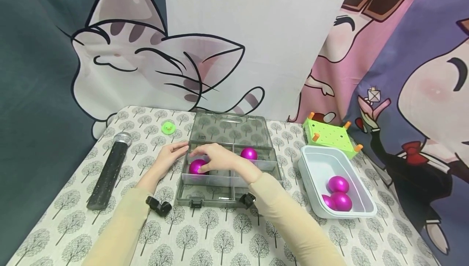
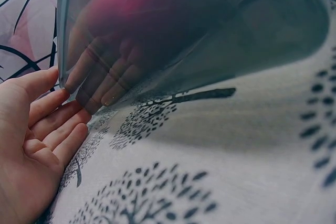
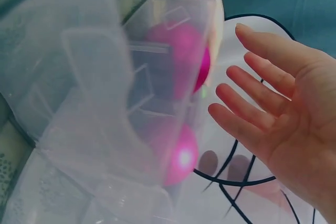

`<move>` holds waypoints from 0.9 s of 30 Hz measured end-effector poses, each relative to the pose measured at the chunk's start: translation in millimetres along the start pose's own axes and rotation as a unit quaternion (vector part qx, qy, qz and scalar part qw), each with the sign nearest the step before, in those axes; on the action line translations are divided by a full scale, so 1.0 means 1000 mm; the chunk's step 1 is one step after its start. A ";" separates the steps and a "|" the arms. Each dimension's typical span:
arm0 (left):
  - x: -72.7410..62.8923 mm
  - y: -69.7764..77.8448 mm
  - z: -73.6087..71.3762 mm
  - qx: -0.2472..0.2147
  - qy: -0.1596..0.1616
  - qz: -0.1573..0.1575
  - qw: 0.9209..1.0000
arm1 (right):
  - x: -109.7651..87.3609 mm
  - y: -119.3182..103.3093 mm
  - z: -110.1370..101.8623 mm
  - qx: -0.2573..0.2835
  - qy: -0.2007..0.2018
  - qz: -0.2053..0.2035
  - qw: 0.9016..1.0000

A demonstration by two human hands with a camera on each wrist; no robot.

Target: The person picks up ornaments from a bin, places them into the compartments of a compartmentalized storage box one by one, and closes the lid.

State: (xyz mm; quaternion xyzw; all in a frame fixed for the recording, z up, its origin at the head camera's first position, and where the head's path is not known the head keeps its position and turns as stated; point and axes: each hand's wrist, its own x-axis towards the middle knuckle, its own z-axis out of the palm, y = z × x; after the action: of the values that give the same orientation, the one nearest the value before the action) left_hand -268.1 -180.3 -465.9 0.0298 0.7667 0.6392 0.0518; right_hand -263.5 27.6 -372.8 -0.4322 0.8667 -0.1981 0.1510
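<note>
A clear grey divided plastic box (image 1: 214, 193) lies on the table with its lid (image 1: 229, 129) folded back. One shiny magenta ball (image 1: 196, 167) sits in a left compartment, and another magenta ball (image 1: 249, 153) is in a compartment at the back right. My right hand (image 1: 220, 158) is over the left ball, its fingers spread and gently bent. In the right wrist view this hand (image 3: 286, 106) appears with nothing in its grasp. The fingers of my left hand (image 1: 169, 158) touch the box's left side; the left wrist view shows that hand (image 2: 39, 142) extended at the box's edge.
At the right stands a white tub (image 1: 311, 162) holding several magenta balls (image 1: 340, 201). Behind it is a green pegged stand (image 1: 329, 136) with orange legs. A black microphone (image 1: 110, 172) lies at the left, and a small green duck toy (image 1: 168, 127) sits farther back.
</note>
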 end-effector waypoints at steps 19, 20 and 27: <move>0.003 -0.004 -0.001 -0.005 -0.004 -0.005 1.000 | -0.051 0.006 -0.048 0.046 0.190 -0.081 0.977; 0.002 -0.001 0.000 -0.005 -0.005 -0.006 1.000 | -0.055 0.008 -0.051 0.047 0.203 -0.085 0.974; 0.007 -0.012 0.000 0.000 0.004 0.006 1.000 | -0.082 0.030 -0.070 0.027 0.271 -0.092 0.958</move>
State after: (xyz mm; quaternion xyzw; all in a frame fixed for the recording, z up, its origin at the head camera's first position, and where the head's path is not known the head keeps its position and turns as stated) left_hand -274.5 -182.2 -478.0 0.0318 0.7664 0.6400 0.0449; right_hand -267.1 125.4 -318.1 -0.4363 0.8259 -0.3437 -0.0966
